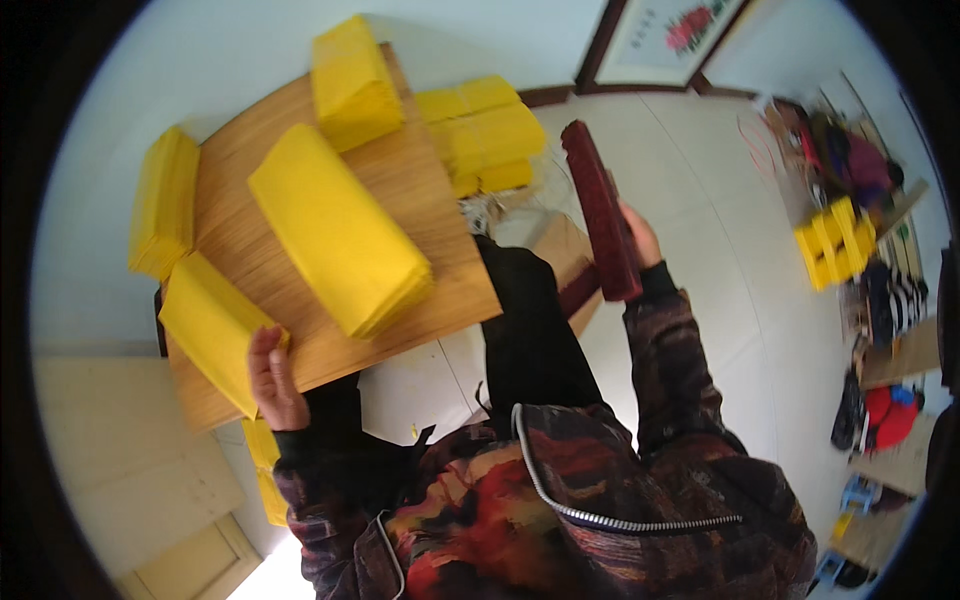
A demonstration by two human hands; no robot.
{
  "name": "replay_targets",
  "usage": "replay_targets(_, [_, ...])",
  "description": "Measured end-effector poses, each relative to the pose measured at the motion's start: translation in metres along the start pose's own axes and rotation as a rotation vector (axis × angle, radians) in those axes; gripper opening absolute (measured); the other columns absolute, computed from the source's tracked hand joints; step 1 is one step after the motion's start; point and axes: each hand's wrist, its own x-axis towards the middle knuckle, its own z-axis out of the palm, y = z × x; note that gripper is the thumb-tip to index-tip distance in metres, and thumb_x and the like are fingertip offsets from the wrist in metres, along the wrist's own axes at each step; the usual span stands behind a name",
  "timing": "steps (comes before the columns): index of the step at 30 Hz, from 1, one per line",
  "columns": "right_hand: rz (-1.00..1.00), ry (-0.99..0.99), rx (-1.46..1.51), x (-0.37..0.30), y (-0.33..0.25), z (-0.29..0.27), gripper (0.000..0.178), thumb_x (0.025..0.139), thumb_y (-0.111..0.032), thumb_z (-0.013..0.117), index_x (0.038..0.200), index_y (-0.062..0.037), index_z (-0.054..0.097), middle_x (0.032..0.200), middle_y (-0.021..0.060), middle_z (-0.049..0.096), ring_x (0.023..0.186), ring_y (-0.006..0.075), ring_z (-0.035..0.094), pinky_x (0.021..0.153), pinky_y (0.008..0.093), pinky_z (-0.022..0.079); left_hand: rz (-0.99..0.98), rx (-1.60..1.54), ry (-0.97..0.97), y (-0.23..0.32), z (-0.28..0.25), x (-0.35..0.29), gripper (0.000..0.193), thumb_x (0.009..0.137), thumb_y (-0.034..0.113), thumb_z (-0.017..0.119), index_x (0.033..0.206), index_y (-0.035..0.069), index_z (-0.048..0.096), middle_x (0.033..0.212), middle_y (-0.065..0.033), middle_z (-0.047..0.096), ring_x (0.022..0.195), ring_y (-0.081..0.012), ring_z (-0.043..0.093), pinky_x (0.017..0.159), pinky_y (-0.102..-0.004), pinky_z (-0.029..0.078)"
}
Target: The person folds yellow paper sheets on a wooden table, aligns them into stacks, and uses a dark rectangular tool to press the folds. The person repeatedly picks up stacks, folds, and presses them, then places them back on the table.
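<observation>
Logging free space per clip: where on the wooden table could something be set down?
The wooden table is bare along its right side, between the middle yellow stack and the right edge, and again between that stack and the left yellow stack. It is crowded at the near left, where the near-left yellow stack lies with the left hand beside it.
</observation>
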Motion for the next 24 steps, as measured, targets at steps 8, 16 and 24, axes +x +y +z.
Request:
replay_targets(8, [0.465,0.341,-0.614,-0.019,0.079,-0.171,0.036,0.089,-0.034,0.051,0.084,0.0009,0.058,0.068,0.0067,0.061,0.050,0.0151,0.056,0.045,0.0292,0.045,-0.090,0.188,-0.092,-0.064,0.046,0.009,0.031,0.091,0.005,0.046,0.120,-0.003,0.047,0.118,-0.0100,0.053,0.108,-0.0181,0.050,0.094,-0.0279,0.037])
replay_targets(16, [0.730,0.490,-1.113,-0.020,0.264,-0.224,0.041,0.077,-0.031,0.058,0.076,0.0105,0.059,0.069,0.0251,0.061,0.058,0.0326,0.061,0.055,0.0387,0.050,-0.124,0.850,-0.046,-0.107,-0.002,0.003,0.039,0.090,0.028,0.046,0.118,0.000,0.048,0.116,-0.0124,0.051,0.104,-0.0285,0.050,0.092,-0.0411,0.039])
replay_targets(24, [0.855,0.751,-1.279,0.024,0.305,-0.210,0.047,0.076,-0.027,0.058,0.105,0.0092,0.049,0.102,0.0297,0.058,0.098,0.0417,0.057,0.086,0.0436,0.046,-0.198,1.167,-0.148,-0.098,0.013,0.004,0.039,0.089,0.027,0.047,0.118,0.001,0.048,0.116,-0.0125,0.051,0.104,-0.0289,0.049,0.092,-0.0410,0.039])
